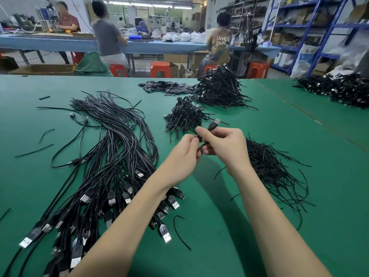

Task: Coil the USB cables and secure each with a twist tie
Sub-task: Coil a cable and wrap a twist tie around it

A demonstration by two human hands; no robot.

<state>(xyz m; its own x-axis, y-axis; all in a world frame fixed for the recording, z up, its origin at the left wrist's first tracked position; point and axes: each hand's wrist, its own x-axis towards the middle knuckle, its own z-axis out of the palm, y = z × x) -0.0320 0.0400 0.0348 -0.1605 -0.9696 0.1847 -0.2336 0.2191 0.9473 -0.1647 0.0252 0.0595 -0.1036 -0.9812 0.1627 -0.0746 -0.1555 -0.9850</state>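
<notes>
While hovering over the green felt-covered table [229, 226], gripping from the left with the left hand [184, 154], fingers curled round a small black coiled USB cable [201, 145]; pinching it from above-right with the right hand [223, 145], silver-tipped black plug [214, 123] pointing up and away; tying probably nearing completion.

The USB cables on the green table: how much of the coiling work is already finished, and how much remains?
Done: two heaps of bundled cables, one small and one larger, lie beyond the hands. In hand: the left hand and right hand together hold one cable; whether its tie is on, I cannot tell. Left: many loose cables lie uncoiled at the left, and a pile of twist ties waits at the right.
</notes>
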